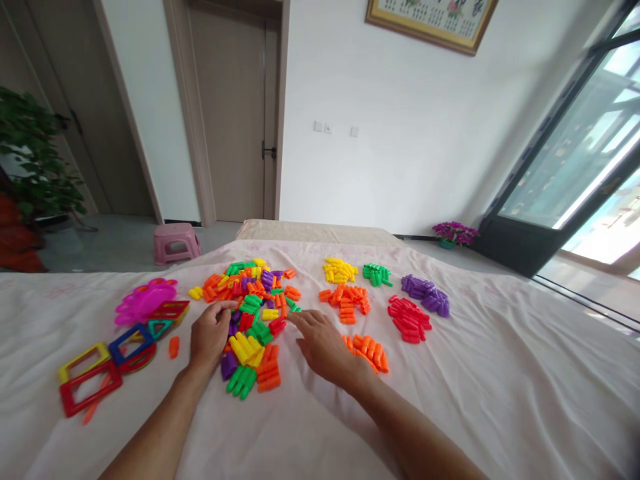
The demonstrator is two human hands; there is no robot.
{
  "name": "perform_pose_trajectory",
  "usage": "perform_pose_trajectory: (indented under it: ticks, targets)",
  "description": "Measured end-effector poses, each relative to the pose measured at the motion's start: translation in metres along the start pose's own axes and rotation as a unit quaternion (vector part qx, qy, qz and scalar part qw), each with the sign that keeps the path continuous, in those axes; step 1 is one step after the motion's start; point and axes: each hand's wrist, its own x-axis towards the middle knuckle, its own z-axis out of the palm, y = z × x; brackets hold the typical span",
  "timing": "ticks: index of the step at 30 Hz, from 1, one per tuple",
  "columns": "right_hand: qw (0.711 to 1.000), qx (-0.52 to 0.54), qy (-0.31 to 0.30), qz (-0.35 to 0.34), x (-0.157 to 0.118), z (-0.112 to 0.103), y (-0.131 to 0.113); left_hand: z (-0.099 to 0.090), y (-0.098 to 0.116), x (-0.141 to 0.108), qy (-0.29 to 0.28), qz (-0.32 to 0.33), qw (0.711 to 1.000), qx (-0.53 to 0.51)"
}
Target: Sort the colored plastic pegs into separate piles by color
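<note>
A mixed pile of bullet-shaped plastic building pieces (253, 300) in green, yellow, orange, red and purple lies between my hands. My left hand (211, 333) rests at the pile's left edge, fingers curled in and thumb near the forefinger; whatever they may hold is hidden. My right hand (323, 347) reaches in from the right, palm down and fingers stretched out, its fingertips close to a red piece (277, 325) and a small green piece (295, 309). Nearer me, yellow pieces (247, 349), green pieces (243, 382) and orange pieces (269, 368) lie in side-by-side groups.
Right of the pile are single-colour groups: yellow (340, 270), green (377, 275), orange (347, 301), red (409, 320) and purple (426, 295). More orange pieces (370, 350) lie beside my right wrist. At left are a magenta flower-shaped tray (145, 303) and coloured frames (91, 389).
</note>
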Motion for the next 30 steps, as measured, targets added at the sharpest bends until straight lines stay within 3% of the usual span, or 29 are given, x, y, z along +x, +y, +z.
perform_pose_trajectory:
  ticks: [9,16,23,26,30]
  targets:
    - [1.0,0.004,0.002,0.021,0.035,0.037,-0.005,-0.001,0.003,-0.001,0.002,-0.004,1.0,-0.008]
    - [0.994,0.005,0.013,0.112,0.028,0.033,0.005,0.0,0.003,0.001,0.001,-0.002,1.0,-0.008]
    - [0.996,0.012,0.019,0.085,0.027,0.038,-0.001,-0.001,0.004,0.0,-0.002,-0.005,1.0,-0.012]
    - [0.996,0.017,0.018,0.091,0.03,0.046,0.001,-0.002,0.008,-0.002,-0.009,0.026,0.999,-0.02]
    - [0.982,0.113,0.077,0.129,0.033,0.055,0.008,-0.001,0.015,-0.005,-0.069,0.147,0.987,-0.019]
